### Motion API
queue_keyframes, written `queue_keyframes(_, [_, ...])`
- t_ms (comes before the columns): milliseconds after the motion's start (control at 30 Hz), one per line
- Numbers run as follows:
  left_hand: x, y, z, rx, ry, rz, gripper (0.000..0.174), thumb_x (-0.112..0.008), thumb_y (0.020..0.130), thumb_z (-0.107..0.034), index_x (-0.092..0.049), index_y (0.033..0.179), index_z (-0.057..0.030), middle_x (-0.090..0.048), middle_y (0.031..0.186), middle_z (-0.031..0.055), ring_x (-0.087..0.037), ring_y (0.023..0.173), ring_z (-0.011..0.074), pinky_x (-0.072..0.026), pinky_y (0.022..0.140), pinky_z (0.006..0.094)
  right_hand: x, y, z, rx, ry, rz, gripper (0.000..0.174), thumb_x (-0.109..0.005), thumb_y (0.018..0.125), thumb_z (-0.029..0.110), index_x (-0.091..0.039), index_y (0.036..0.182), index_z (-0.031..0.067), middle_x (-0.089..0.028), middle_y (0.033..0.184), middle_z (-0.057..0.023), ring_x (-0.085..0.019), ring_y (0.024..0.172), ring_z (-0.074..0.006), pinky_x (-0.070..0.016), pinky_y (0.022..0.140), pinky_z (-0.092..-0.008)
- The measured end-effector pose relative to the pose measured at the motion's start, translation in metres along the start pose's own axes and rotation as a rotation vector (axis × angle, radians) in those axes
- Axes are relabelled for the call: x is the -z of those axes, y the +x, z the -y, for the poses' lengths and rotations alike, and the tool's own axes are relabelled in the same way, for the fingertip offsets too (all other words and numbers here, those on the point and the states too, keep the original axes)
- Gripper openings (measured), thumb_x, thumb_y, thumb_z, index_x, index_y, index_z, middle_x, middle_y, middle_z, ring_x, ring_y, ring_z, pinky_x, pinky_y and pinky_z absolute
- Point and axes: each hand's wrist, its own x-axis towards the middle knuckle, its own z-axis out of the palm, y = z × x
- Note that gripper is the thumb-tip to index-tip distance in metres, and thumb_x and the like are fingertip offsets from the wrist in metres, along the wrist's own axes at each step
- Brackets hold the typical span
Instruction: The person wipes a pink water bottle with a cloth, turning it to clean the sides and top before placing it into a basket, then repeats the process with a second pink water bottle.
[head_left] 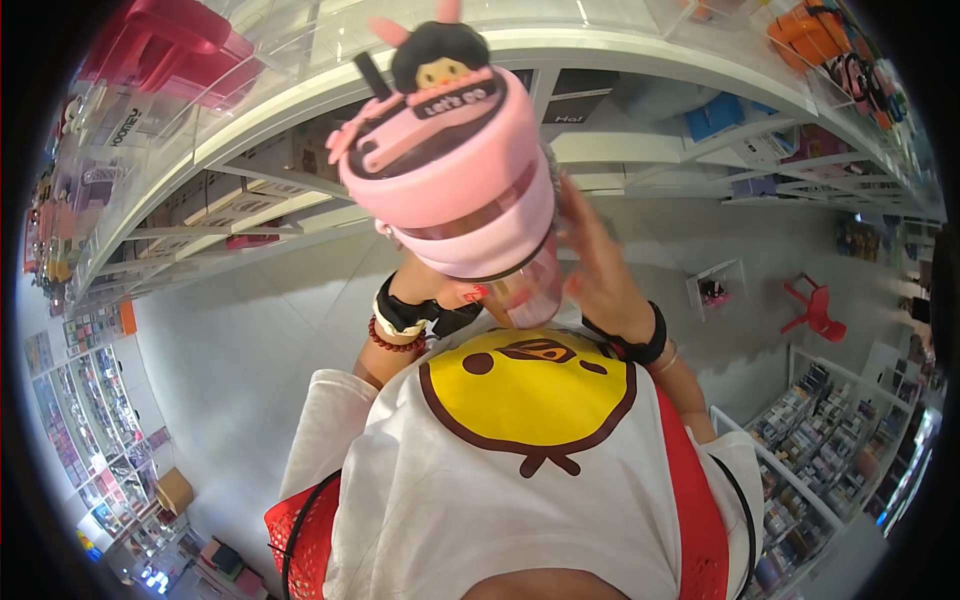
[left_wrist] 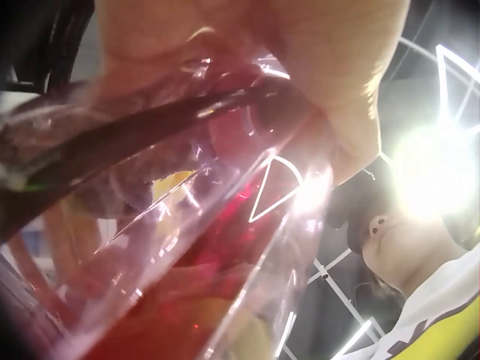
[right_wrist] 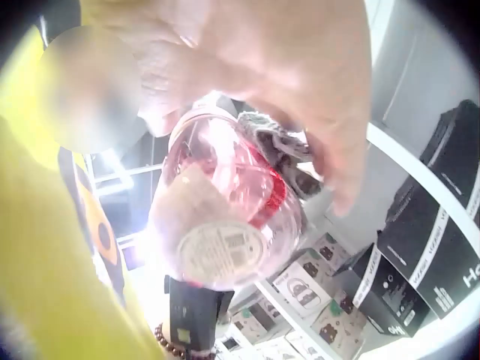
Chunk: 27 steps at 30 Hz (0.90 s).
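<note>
A pink water cup [head_left: 460, 190] with a clear lower body is held up in front of the chest. Its lid carries a black-haired doll figure [head_left: 441, 62] and the words "Let's go". My left hand [head_left: 432, 287], red-nailed, grips the cup low on its left side. At the other side my right hand [head_left: 603, 270] holds a crumpled grey cloth [right_wrist: 279, 146] against the cup. In the right wrist view, the transparent base of the cup shows a round label [right_wrist: 223, 253]. The left wrist view has the clear body and a dark strap [left_wrist: 142, 139] close up.
White shelving [head_left: 640, 150] curves ahead, with boxed goods [head_left: 215, 205] on its lower levels and pink bins [head_left: 165, 50] at the upper left. A red chair [head_left: 818, 312] stands on the grey floor to the right. Racks of small goods [head_left: 825, 440] stand at lower right.
</note>
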Motion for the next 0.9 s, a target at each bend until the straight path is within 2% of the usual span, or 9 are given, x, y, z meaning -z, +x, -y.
queue_keyframes(33, [0.003,0.0,0.0,-0.009,0.021,0.006,0.058,-0.067,0.074,-0.045,-0.058,0.115,-0.0056,-0.057,0.121,0.0119,-0.05,0.115,0.0299,-0.0341,0.101,0.0412,-0.001,-0.006,-0.003,-0.03,0.062,0.06,0.106,-0.077,0.071,0.038,-0.01,0.145,0.0009,-0.021,0.147,-0.0199,-0.032,0.131,-0.0298,-0.0299,0.104,-0.0381])
queue_keyframes(133, [0.003,0.007,0.006,-0.083,0.151,0.023,0.054,-0.071,0.071,-0.04,-0.06,0.113,-0.0064,-0.059,0.117,0.0097,-0.053,0.11,0.0267,-0.0371,0.098,0.0388,-0.013,-0.01,-0.015,-0.107,0.187,0.112,0.118,-0.087,0.057,0.031,-0.013,0.143,-0.0017,-0.026,0.144,-0.0174,-0.034,0.129,-0.0269,-0.0291,0.105,-0.0365])
queue_keyframes(267, [-0.006,0.02,0.004,-0.052,0.126,0.103,0.055,-0.083,0.062,-0.023,-0.061,0.11,-0.0054,-0.064,0.108,0.0063,-0.059,0.1,0.0188,-0.0442,0.091,0.0315,-0.009,0.004,-0.009,-0.293,0.129,0.134,0.116,-0.09,0.049,0.022,-0.021,0.139,-0.0022,-0.034,0.138,-0.0146,-0.036,0.127,-0.0238,-0.0293,0.104,-0.0349])
queue_keyframes(433, [-0.006,0.028,0.003,0.021,0.164,0.195,0.054,-0.084,0.057,-0.014,-0.063,0.106,-0.0041,-0.065,0.103,0.0054,-0.06,0.092,0.0155,-0.0475,0.084,0.0289,-0.009,0.006,-0.006,-0.326,0.056,0.138,0.092,-0.086,0.052,0.019,-0.037,0.127,-0.001,-0.053,0.119,-0.0139,-0.052,0.11,-0.0209,-0.0412,0.093,-0.0329])
queue_keyframes(533, [-0.002,0.033,-0.012,-0.112,0.271,0.093,0.063,-0.086,0.053,-0.02,-0.06,0.108,-0.0034,-0.064,0.105,0.0057,-0.059,0.093,0.0171,-0.0456,0.087,0.03,-0.011,0.007,-0.008,-0.256,-0.021,0.084,0.078,-0.086,0.052,0.019,-0.047,0.117,-0.0001,-0.063,0.104,-0.0123,-0.061,0.096,-0.0202,-0.047,0.085,-0.0312])
queue_keyframes(700, [-0.004,0.036,-0.021,0.187,0.033,-0.038,0.079,-0.087,0.047,-0.026,-0.053,0.115,-0.0025,-0.056,0.114,0.0095,-0.05,0.107,0.0235,-0.0372,0.097,0.0339,-0.011,0.001,-0.025,-0.168,-0.217,0.18,0.077,-0.084,0.05,0.017,-0.051,0.118,0.0005,-0.065,0.101,-0.0114,-0.063,0.092,-0.0219,-0.0477,0.084,-0.0305])
queue_keyframes(800, [-0.001,0.045,-0.037,0.175,0.223,-0.125,0.078,-0.087,0.048,-0.026,-0.053,0.115,-0.0019,-0.051,0.118,0.0108,-0.046,0.112,0.0256,-0.035,0.099,0.0357,-0.012,0.001,-0.033,-0.089,-0.189,0.068,0.068,-0.082,0.051,0.014,-0.056,0.113,0.0007,-0.065,0.1,-0.0115,-0.063,0.093,-0.0226,-0.048,0.084,-0.0314])
queue_keyframes(833, [-0.001,0.048,-0.041,0.171,0.286,-0.154,0.078,-0.086,0.048,-0.026,-0.053,0.115,-0.0016,-0.05,0.119,0.0112,-0.045,0.113,0.0263,-0.0343,0.099,0.0363,-0.016,0.007,-0.029,-0.026,-0.131,-0.084,0.063,-0.081,0.052,0.013,-0.059,0.109,0.0009,-0.065,0.099,-0.0116,-0.063,0.093,-0.0227,-0.048,0.084,-0.0319])
queue_keyframes(900, [-0.009,0.049,-0.035,0.238,0.058,-0.266,0.079,-0.086,0.052,-0.021,-0.048,0.118,-0.0017,-0.046,0.118,0.0115,-0.043,0.112,0.0264,-0.0338,0.098,0.0363,-0.015,0.018,-0.017,0.053,-0.266,-0.195,0.048,-0.076,0.06,0.008,-0.061,0.105,0.001,-0.064,0.098,-0.0078,-0.06,0.092,-0.0184,-0.0455,0.084,-0.0299])
